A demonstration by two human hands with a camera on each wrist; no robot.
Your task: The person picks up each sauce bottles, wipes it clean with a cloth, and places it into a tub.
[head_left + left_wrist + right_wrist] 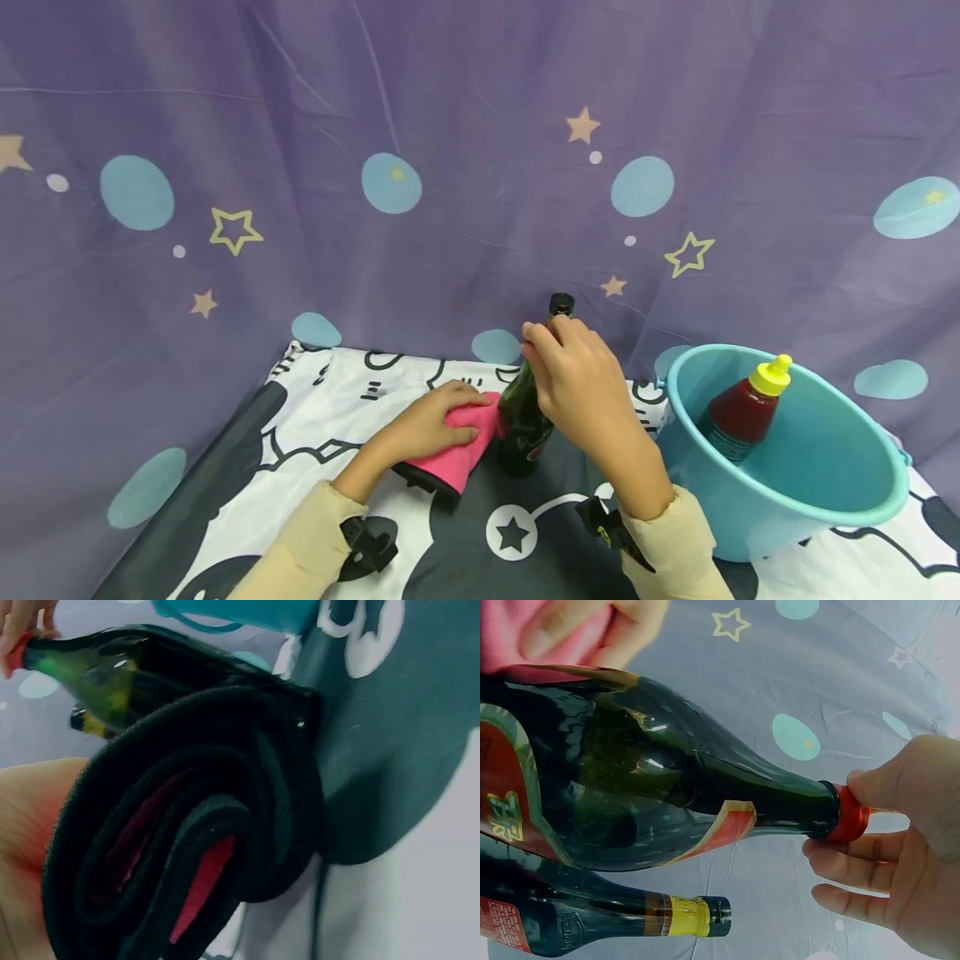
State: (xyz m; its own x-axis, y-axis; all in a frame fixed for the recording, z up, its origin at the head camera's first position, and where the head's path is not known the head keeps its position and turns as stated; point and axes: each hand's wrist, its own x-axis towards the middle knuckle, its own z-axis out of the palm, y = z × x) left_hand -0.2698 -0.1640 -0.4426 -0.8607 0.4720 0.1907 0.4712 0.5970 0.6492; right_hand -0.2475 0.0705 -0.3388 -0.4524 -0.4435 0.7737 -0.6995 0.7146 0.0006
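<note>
My left hand (pixel 427 423) grips a folded pink cloth (pixel 452 457) with a thick black edge. In the left wrist view the black end of the cloth (pixel 255 780) shows rolled in layers. The cloth lies against the side of a green glass bottle (pixel 630 780) with a red-brown label. At its top, the thumb and fingers of my right hand (pixel 581 383) pinch the bottle's red cap (pixel 851 814); my hand hides this cap in the head view. Just behind stands a second dark bottle (pixel 570 911) with a yellow neck band and black cap.
On the right is a light blue bucket (pixel 757 521), with a red sauce bottle (pixel 742 414) with a yellow cap leaning inside. A black and white patterned sheet (pixel 480 575) covers the surface. Behind it hangs a purple curtain (pixel 480 250) with stars and dots.
</note>
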